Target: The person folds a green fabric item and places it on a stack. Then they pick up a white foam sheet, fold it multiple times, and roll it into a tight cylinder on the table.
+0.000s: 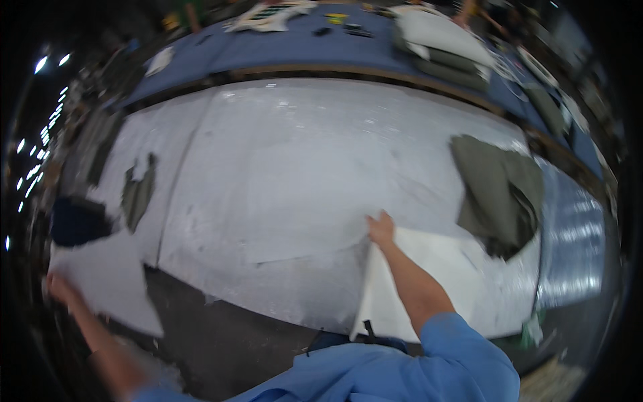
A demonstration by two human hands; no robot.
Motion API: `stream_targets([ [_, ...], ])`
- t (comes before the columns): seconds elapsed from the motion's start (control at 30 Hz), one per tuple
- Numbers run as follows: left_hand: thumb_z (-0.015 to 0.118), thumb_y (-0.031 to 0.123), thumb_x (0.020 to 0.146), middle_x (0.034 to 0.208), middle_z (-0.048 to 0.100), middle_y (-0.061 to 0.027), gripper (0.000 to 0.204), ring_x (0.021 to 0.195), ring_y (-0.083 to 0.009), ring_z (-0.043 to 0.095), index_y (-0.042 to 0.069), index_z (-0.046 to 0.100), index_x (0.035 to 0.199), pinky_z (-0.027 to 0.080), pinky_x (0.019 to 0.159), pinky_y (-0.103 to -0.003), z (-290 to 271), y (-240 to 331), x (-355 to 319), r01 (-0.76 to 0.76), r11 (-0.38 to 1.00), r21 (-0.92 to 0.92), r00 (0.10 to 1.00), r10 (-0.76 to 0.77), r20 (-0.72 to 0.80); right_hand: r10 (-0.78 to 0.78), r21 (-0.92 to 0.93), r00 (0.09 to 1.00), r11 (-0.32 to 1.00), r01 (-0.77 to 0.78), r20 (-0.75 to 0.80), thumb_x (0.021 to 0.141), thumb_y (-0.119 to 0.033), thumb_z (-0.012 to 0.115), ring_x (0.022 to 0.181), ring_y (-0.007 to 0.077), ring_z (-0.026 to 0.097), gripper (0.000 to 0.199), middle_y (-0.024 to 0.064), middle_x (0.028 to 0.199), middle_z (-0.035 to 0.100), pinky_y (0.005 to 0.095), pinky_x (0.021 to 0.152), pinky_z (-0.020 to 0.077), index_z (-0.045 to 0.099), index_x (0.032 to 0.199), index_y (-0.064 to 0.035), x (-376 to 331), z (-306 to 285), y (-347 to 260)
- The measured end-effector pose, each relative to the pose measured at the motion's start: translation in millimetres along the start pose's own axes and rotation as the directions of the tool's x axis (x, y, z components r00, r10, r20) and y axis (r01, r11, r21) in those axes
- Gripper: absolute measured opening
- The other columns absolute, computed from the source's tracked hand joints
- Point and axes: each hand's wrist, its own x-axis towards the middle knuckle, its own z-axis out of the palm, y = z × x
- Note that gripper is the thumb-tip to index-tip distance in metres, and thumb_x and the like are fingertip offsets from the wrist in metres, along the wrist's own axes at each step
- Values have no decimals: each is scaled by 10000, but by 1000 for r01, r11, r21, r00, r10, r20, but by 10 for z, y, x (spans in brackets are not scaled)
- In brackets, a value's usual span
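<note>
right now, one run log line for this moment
left hand: at edge of pale sheet | right hand: at corner of white sheet | gray-green cloth: on table, right of right hand

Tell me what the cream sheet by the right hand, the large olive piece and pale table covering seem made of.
Cream sheet: probably cloth or felt, matt, as no shine shows. Olive piece: likely matt fabric, softly folded. Pale table covering: perhaps glossy plastic film, given its streaky highlights.

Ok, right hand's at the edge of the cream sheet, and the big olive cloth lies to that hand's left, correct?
Not quite: the head view shows the big olive cloth to the right of the right hand, which is at the cream sheet's edge.
</note>
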Motion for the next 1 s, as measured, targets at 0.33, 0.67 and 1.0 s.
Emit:
stream_targets([
  [0.33,517,323,1050,1300,636,-210,441,1191,-348,617,-15,587,1325,481,1019,-398,-1614,-57,-1474,-28,850,527,996,70,-59,-507,253,848,850,462,154,912,-190,690,1128,391,630,332,186,1206,663,445,968,520,659,1208,-41,-2123,-1038,1147],
  [0.67,506,81,1008,1153,676,-122,214,1118,-247,629,39,629,1179,467,1007,-350,-2436,-65,-2567,-392,900,189,884,312,348,-481,214,784,877,431,392,883,-140,716,862,239,718,342,146,1034,728,353,787,581,687,1202,-21,-2395,-1742,2011],
  [1.0,545,109,1035,825,583,47,53,723,-21,494,87,567,1078,398,636,-209,-2775,1106,-3433,219,972,-89,867,-152,474,-843,439,190,438,784,503,786,-218,841,1286,396,533,943,273,1399,522,429,1073,445,325,1568,-107,-3282,-1107,743],
])
